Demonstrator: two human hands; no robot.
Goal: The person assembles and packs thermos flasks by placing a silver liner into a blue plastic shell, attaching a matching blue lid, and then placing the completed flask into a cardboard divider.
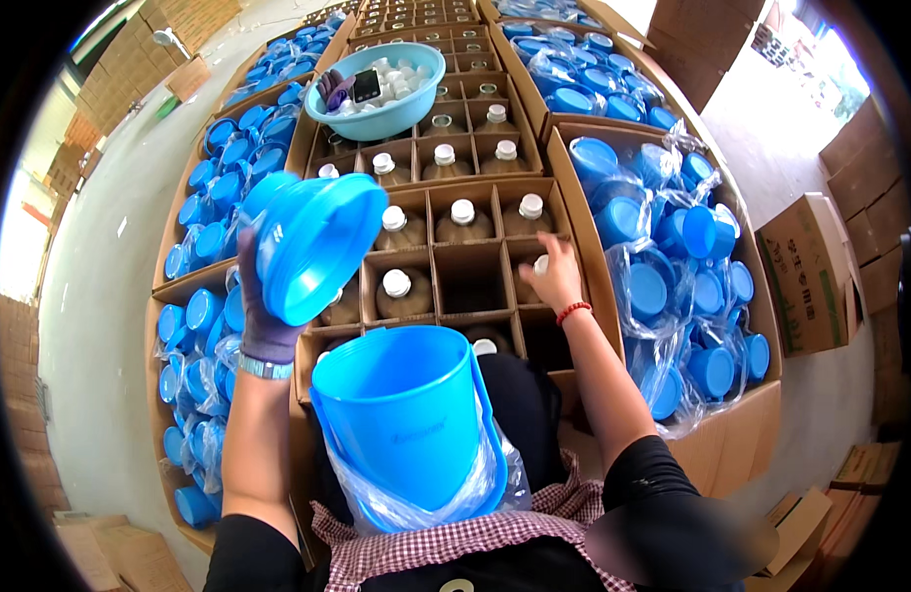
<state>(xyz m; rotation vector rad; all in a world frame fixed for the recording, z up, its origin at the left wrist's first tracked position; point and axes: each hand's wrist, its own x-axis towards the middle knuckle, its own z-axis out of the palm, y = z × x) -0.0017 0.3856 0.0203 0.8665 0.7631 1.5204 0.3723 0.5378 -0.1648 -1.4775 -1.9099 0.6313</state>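
Note:
My left hand (pixel 267 329), in a purple glove, grips a blue plastic bowl-shaped piece (pixel 330 244) with a wide rim, tilted so its hollow side faces right. My bare right hand (pixel 559 277) is at a white-capped bottle (pixel 541 265) in a divided carton (pixel 492 180). Its thumb and fingers are around the cap, but whether they grip it is unclear. In front of my body, a blue plastic bucket (pixel 400 422) stands upright with its handle lowered and clear plastic wrap about its base. Several capped bottles (pixel 398 283) stand in the carton's compartments.
A light-blue basin (pixel 378 126) with white caps (pixel 404 78), a glove and a small black device rests on the cartons ahead. Blue cups in clear bags fill the left cartons (pixel 159 288) and the right carton (pixel 585 222). Another carton (pixel 807 274) stands on the floor at right.

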